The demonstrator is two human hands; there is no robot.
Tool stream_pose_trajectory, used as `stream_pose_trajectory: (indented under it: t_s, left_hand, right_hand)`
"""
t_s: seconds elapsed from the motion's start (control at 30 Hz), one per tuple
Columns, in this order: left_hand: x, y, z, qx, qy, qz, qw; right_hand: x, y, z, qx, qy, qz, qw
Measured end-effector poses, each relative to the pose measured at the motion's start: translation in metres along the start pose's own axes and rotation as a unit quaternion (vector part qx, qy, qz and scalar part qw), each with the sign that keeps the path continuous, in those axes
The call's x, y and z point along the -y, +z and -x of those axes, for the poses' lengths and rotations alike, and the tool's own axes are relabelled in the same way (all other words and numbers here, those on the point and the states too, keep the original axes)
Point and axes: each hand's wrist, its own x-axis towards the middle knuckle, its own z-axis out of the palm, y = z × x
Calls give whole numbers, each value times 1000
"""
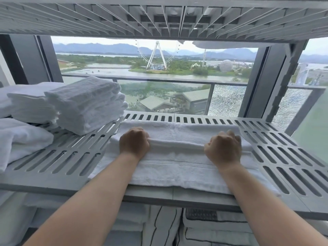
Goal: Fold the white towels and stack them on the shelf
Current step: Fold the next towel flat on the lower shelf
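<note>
A white towel (177, 167) lies spread across the middle of the grey slotted shelf (74, 157), its near edge hanging a little over the shelf's front. A raised fold runs across it from left to right. My left hand (134, 142) grips the left end of that fold with curled fingers. My right hand (222, 148) grips the right end the same way. A stack of folded white towels (87, 103) stands on the shelf to the left, clear of both hands.
More folded white towels (30, 107) and a loose white one (19, 139) fill the shelf's left side. Another slotted shelf (159, 18) hangs close overhead. Striped folded linen (213, 226) sits on the level below. A window with a railing is behind.
</note>
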Motion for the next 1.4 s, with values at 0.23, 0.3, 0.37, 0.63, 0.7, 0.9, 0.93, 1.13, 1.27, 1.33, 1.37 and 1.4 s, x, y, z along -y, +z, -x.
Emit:
stream_pose_trajectory:
  t_s: [0.23,0.3,0.37,0.63,0.7,0.9,0.93,1.13,1.27,1.33,1.37,1.4]
  left_hand:
    - [-10,-6,-13,105,-92,27,990]
    - [-19,-4,-26,116,-79,26,990]
    - [-28,5,-43,185,-57,24,981]
    - [-15,39,-87,283,0,12,959]
    - [-10,45,-88,276,11,16,961]
    - [-5,39,-86,197,50,45,978]
    - [-3,33,-85,179,53,63,980]
    - [6,5,-56,242,213,144,936]
    - [2,-2,-39,196,255,80,944]
    - [3,-8,-30,168,229,11,959]
    - [3,-10,-25,160,207,-31,965]
    - [4,-13,-21,155,181,-71,969]
  right_hand:
    - [4,2,-14,70,-15,-62,996]
    - [12,0,-32,113,-5,-58,992]
    - [23,0,-49,113,-17,-85,990]
    - [29,30,-89,182,-39,-158,970]
    - [25,44,-87,205,-30,-144,968]
    - [21,61,-88,209,-24,-173,962]
    - [20,59,-87,175,-21,-190,966]
    - [6,20,-60,125,-138,-225,956]
    - [6,9,-30,213,-167,-198,942]
    - [3,8,-21,192,-148,-177,954]
    - [1,8,-17,170,-134,-167,962]
    - [-2,8,-14,147,-116,-154,970]
